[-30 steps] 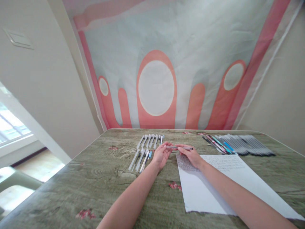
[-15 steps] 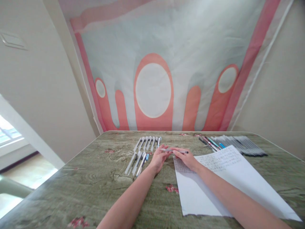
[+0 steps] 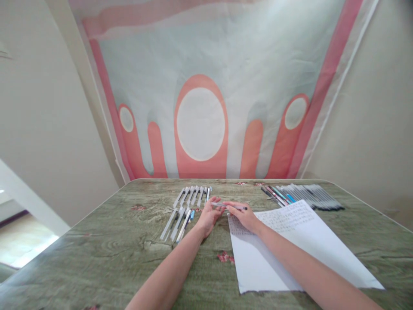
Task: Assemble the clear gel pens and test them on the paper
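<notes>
A slim pen [image 3: 240, 207] with a clear barrel and a dark end is held nearly level between my two hands, above the table. My right hand [image 3: 243, 216] is closed on it near the dark end, over the top left corner of a written sheet of paper [image 3: 290, 258]. My left hand [image 3: 208, 218] has its fingers loosely curled about the pen's other end. Just left of that hand lie two groups of pens: a far row [image 3: 192, 196] and a nearer row [image 3: 176, 224], several with clear caps or barrels.
At the far right lies a dense row of clear pens with dark ends [image 3: 318, 198]. Several coloured pens [image 3: 278, 195] lie at its left side. The wood-patterned table [image 3: 112, 249] meets a wall hanging [image 3: 201, 125] at its far edge.
The whole view has shifted, so the table things appear slightly further left. Both hands keep the pen in nearly the same place, and my left fingers look a little more spread.
</notes>
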The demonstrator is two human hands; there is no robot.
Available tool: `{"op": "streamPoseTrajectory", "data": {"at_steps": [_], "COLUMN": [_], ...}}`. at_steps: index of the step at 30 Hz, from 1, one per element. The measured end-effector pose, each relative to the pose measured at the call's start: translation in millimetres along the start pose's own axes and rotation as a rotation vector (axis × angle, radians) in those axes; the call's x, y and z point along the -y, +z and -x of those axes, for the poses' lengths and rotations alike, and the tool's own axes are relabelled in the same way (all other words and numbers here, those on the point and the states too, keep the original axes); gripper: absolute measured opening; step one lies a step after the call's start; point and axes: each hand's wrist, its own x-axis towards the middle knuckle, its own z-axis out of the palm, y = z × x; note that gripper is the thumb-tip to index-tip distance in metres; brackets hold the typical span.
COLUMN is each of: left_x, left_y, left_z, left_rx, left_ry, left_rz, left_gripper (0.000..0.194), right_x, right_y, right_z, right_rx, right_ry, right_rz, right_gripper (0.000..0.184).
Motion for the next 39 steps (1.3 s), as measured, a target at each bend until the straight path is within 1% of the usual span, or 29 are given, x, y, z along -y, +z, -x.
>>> {"op": "streamPoseTrajectory", "data": {"at_steps": [4,10,14,17,19,21,23,25,28,31,35,37,39], "left_x": [1.9,4.8,3.2,2.0,2.3,3.3,4.3,4.8,5.1,4.4,2.0,1.8,3.7], "left_y": [0.4,0.1,1.7,5.2,7.2,7.3,5.1,0.8,-6.8,-11.2,-9.5,-6.9,-3.9], "left_z": [-0.2,-0.8,0.3,0.7,0.5,-0.3,-2.0,-4.7,-9.2,-10.8,-9.4,-9.1,-8.3], "left_rx": [0.003,0.007,-0.003,-0.06,-0.089,-0.088,-0.087,-0.13,-0.224,-0.25,-0.265,-0.266,-0.236], "left_ry": [0.012,0.041,0.045,0.016,0.015,0.032,0.063,0.107,0.186,0.288,0.41,0.433,0.432], "left_rz": [0.009,0.013,0.007,0.034,0.062,0.057,0.029,0.0,-0.085,-0.233,-0.38,-0.4,-0.414], "left_gripper": [0.065,0.066,0.065,0.057,0.049,0.046,0.045,0.044,0.045,0.048,0.05,0.049,0.048], "right_x": [2.1,7.2,7.5,6.6,7.3,9.5,11.8,12.6,8.1,-1.4,-8.8,-8.0,-6.4], "right_y": [1.3,3.5,3.1,4.1,5.7,7.0,6.9,4.5,-1.7,-7.1,-8.7,-7.6,-6.0], "right_z": [1.8,5.0,4.1,2.9,2.9,3.8,4.7,4.7,2.0,-1.8,-2.9,-2.2,-2.0], "right_rx": [-0.005,-0.019,-0.007,-0.019,-0.026,-0.007,0.021,0.02,-0.053,-0.089,-0.005,0.05,0.077], "right_ry": [-0.009,-0.065,-0.056,-0.053,-0.082,-0.128,-0.14,-0.091,-0.022,-0.015,0.009,-0.01,-0.035], "right_rz": [0.02,0.054,0.051,0.052,0.053,0.05,0.04,0.016,-0.017,0.033,0.126,0.182,0.217], "right_gripper": [0.032,0.031,0.031,0.031,0.031,0.03,0.031,0.033,0.034,0.028,0.025,0.025,0.025]}}
